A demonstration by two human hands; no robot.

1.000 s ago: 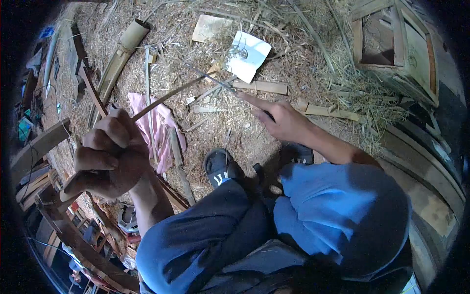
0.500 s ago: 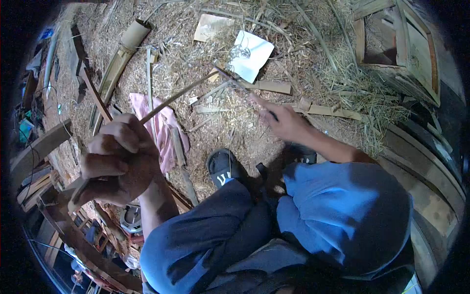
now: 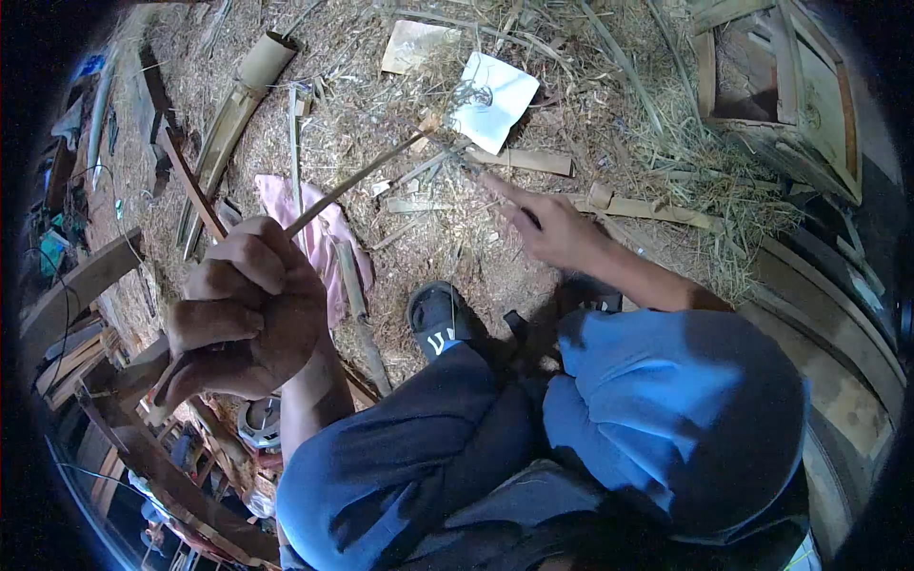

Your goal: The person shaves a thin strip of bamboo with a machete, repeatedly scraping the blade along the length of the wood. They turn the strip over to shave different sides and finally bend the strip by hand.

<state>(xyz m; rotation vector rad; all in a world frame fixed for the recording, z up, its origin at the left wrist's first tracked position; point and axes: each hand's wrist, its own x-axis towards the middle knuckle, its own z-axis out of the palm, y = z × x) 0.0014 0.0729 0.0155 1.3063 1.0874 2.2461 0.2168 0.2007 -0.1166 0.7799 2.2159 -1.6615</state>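
My left hand (image 3: 252, 309) is closed around a thin bamboo strip (image 3: 357, 181), raised close to the camera at the left. The strip slants up and away to the right from my fist. My right hand (image 3: 557, 228) is closed on a knife (image 3: 465, 160), with the index finger stretched along it toward the blade. A bit of dark handle shows at my palm. The blade is blurred and overlaps the strip's far end in this view. Below lies the ground (image 3: 457, 247), littered with shavings.
A white sheet (image 3: 493, 100) lies beyond the knife, with flat wood pieces (image 3: 533, 163) nearby. Behind my left hand are a pink cloth (image 3: 324, 238) and a split bamboo length (image 3: 233, 124). A wooden frame box (image 3: 800, 124) stands at upper right. My sandalled foot (image 3: 443, 319) is below.
My left hand and the strip have moved slightly to the right in the view. The knife blade has shifted a little and is more blurred; both hands keep their hold.
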